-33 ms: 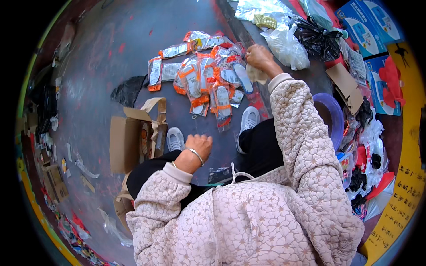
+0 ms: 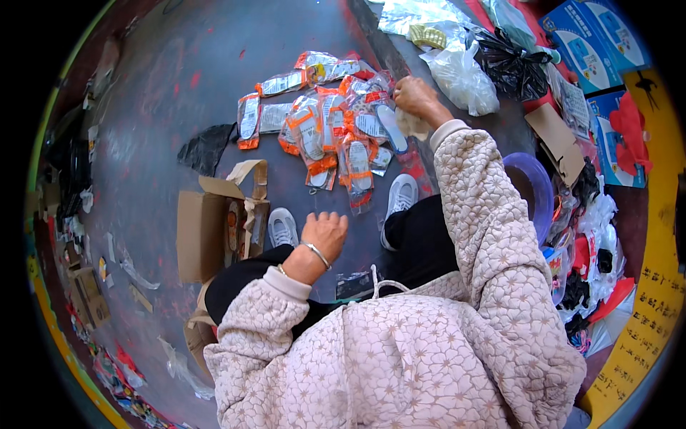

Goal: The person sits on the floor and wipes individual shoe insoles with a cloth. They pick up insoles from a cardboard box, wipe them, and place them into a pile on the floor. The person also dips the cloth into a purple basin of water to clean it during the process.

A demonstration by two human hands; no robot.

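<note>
On the dark floor between and beyond my feet lies a heap of clear packets (image 2: 307, 129) with orange edges, holding flat sole-shaped pieces. My right hand (image 2: 420, 99) is over the heap's right edge, fingers curled in; what they hold, if anything, is hidden. Just below it rests a flat beige piece (image 2: 411, 124), beside a pale blue insole (image 2: 391, 127). My left hand (image 2: 325, 232) is held above the floor near my left shoe (image 2: 283, 227). Its fingers are bent and a little apart, with nothing visible in them; the fingertips point away and are partly hidden.
An opened cardboard box (image 2: 201, 232) stands by my left leg, a black plastic sheet (image 2: 206, 148) behind it. At the right are a purple basin (image 2: 541, 189), a white bag (image 2: 464, 82), a black bag (image 2: 516, 64) and blue boxes (image 2: 582, 43). Scraps lie along the left.
My left hand has shifted slightly right and away from me, its fingers loosening. My right hand has moved only a little to the left. The packets stay in place.
</note>
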